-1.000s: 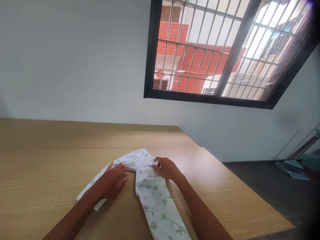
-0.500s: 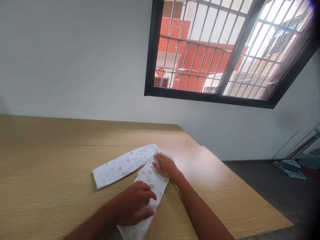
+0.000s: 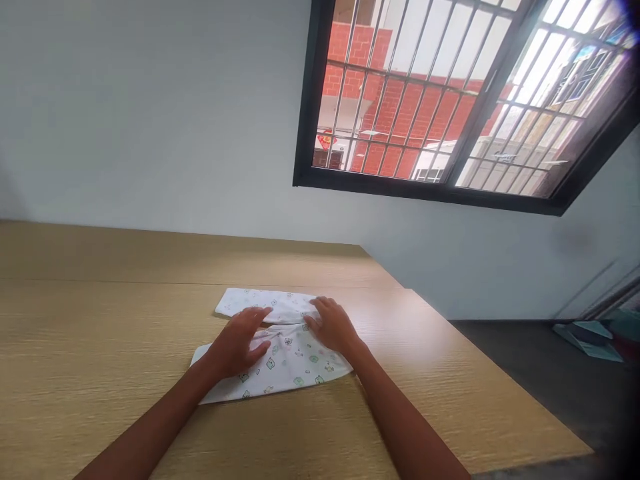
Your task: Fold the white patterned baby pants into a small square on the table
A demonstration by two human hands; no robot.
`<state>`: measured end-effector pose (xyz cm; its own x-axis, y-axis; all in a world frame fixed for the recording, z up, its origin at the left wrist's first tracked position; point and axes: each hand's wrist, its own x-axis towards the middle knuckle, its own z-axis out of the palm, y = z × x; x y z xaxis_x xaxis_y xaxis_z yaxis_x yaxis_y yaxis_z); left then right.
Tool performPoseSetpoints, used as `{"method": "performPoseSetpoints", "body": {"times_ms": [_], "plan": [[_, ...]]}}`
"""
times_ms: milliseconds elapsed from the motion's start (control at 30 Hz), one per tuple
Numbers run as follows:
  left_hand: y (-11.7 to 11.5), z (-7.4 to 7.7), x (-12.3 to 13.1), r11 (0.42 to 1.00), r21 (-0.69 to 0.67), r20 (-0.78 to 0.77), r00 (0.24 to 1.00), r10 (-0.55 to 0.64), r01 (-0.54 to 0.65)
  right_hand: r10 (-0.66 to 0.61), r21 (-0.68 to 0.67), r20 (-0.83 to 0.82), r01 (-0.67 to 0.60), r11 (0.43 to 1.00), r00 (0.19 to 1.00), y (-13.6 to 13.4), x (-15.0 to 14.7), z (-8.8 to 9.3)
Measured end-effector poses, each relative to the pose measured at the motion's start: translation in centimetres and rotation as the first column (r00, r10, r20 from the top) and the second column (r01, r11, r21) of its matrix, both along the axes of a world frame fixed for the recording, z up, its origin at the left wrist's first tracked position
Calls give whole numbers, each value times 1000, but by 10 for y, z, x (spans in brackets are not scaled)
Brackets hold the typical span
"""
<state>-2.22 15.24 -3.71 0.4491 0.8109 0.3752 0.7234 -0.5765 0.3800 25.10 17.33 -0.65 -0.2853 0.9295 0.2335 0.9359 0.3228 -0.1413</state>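
A small pair of white pants (image 3: 295, 360) with little green and brown animal prints lies on the wooden table, its two legs pointing left with a narrow gap between them. My left hand (image 3: 240, 347) rests on the nearer leg, thumb spread away from the fingers. At the waist end on the right, my right hand (image 3: 333, 327) lies on the cloth with its thumb and fingers apart. Both palms face down and cover parts of the pants.
The light wooden table (image 3: 100, 347) reaches the grey-white wall (image 3: 150, 120). Its right edge slants toward me above a dark floor (image 3: 505, 347). A barred window (image 3: 415, 100) is in the wall, and a greenish dustpan-like thing (image 3: 590, 337) lies on the floor at right.
The nearer leg of the pants has swung left and now lies more level, closer to the other leg. My left hand has moved left and up onto it; my right hand stays near the waist.
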Motion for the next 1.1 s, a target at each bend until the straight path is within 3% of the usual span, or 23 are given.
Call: {"method": "performPoseSetpoints", "body": {"times_ms": [67,133,233,433,633,733,867,967,1100], "plan": [[7,-10,-2,1000,4,-72,997,5,-5,59,-93,19,-57,994,998,1,-2,-7],[12,-18,-7,996,-85,-168,986,18,-33,63,-197,42,-53,979,997,2,-2,-12],[16,-23,-19,977,-187,-249,967,58,-106,69,-230,49,-56,972,996,3,2,-15],[14,-5,-43,907,-337,-339,931,134,-253,32,-205,75,-16,979,997,5,9,-15],[12,12,-56,865,-406,-379,915,136,-297,49,-192,104,-28,981,993,3,7,-17],[10,10,-56,919,-337,-297,949,102,-204,62,-200,101,-40,979,993,1,5,-16],[-5,12,-33,980,-197,-105,993,-52,30,75,-180,44,-66,981,996,-1,2,-13],[-24,23,-8,952,-226,28,978,-207,208,104,-64,-44,-107,992,994,-2,0,-13],[-40,33,9,856,-388,38,934,-355,341,151,87,-152,-139,987,977,1,2,-17]]}}
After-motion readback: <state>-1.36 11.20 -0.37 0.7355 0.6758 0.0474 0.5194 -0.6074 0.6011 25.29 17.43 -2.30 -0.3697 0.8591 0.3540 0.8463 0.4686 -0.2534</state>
